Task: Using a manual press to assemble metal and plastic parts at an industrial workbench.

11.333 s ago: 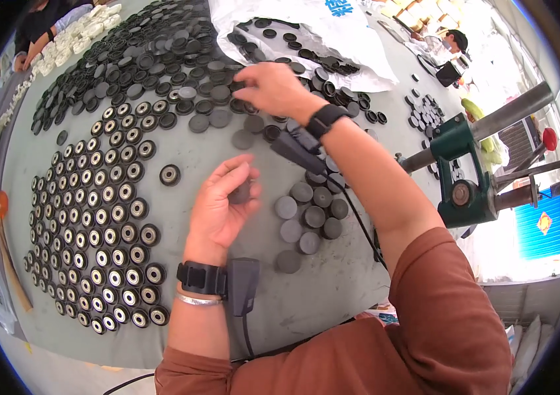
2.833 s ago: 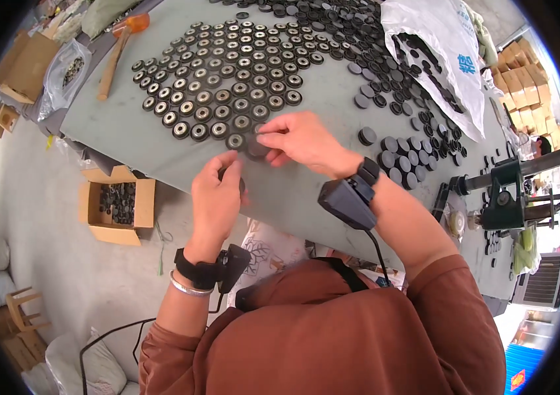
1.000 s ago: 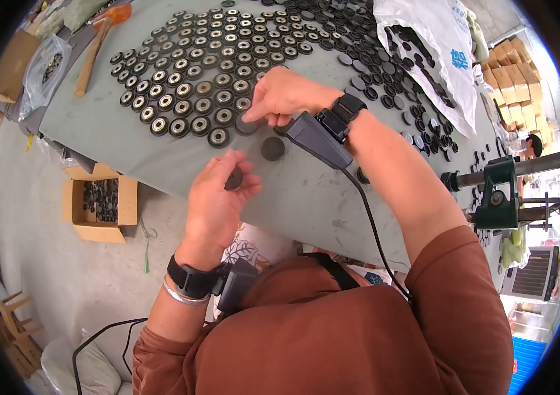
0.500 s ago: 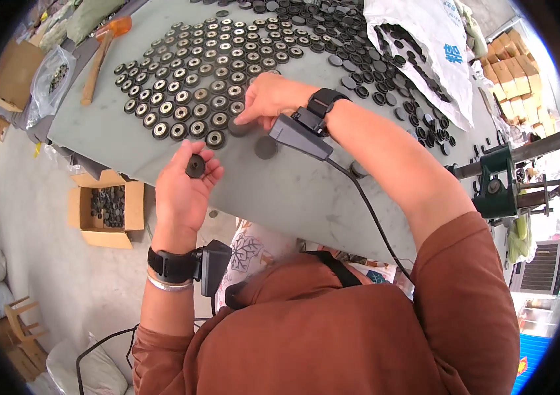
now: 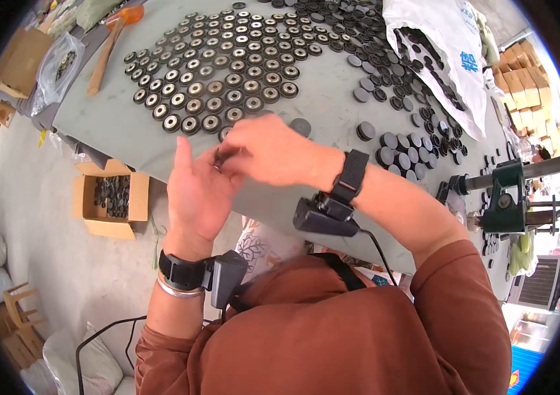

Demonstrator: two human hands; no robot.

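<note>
My left hand is palm up at the table's near edge, thumb stretched out and fingers curled. My right hand reaches across from the right, its fingers pinched together against the left fingertips. A small dark piece with a metallic glint shows between the two hands. My fingers hide most of it, so its kind is unclear. Just beyond the hands are rows of black round pieces with silver ring centres, and the right hand covers part of the nearest row. A plain dark disc lies beside my right hand.
An orange-headed mallet lies at the table's left. Loose black caps spread by a white sack; dark discs cluster at right. A green metal machine stands far right. An open carton sits on the floor.
My right hand has come from the rows of pieces to my left hand. The dark round piece that showed on my left fingers is now mostly hidden. The view has shifted slightly.
</note>
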